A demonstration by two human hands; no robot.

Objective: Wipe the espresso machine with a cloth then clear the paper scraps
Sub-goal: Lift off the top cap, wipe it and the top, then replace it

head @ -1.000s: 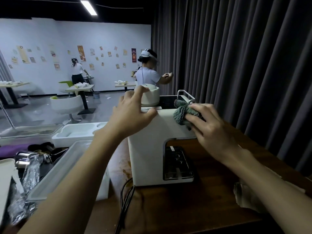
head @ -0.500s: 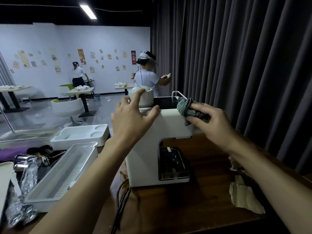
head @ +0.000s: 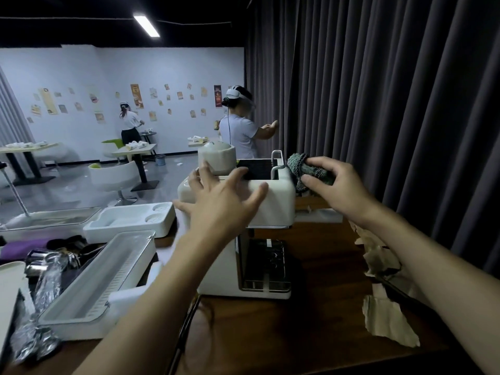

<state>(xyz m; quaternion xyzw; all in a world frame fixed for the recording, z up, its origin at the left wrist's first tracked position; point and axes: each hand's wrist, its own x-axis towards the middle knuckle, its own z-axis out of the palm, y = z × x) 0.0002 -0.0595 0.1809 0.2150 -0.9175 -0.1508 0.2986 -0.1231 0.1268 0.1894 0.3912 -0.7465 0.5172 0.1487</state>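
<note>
Currently right hand [head: 338, 185] is gripping the cloth [head: 304, 169], fingers and thumb curling round a bunched grey-green knit wad, and is pressing it against the top right corner of the espresso machine [head: 273, 204], just beside the metal rail [head: 277, 165] on the machine's top. Left hand [head: 221, 204] is holding nothing: fingers are lying straight and spread, bracing on the machine's upper front-left, fingertips reaching the top edge. White pot [head: 216, 158] is sitting on the machine top, just behind the left fingers. Machine is standing upright on the wooden table [head: 297, 342], drip tray [head: 266, 269] showing under the overhang. Black cable [head: 184, 328] is trailing from the near-left base toward the table's near edge. Paper scraps [head: 389, 320] are lying on the table right of the machine, torn pieces running from beside the base to the near right, partly under the right forearm. Left of the machine a white tray [head: 102, 282] is lying lengthwise, a white moulded insert [head: 130, 220] behind it, plastic-wrapped metal parts [head: 46, 269] and purple fabric [head: 21, 246] further left. Dark curtain [head: 392, 104] is hanging behind the table. Two people wearing headsets are standing in the room beyond: nearer person [head: 238, 131] just past the machine, farther person [head: 130, 123] by the far poster wall.
</note>
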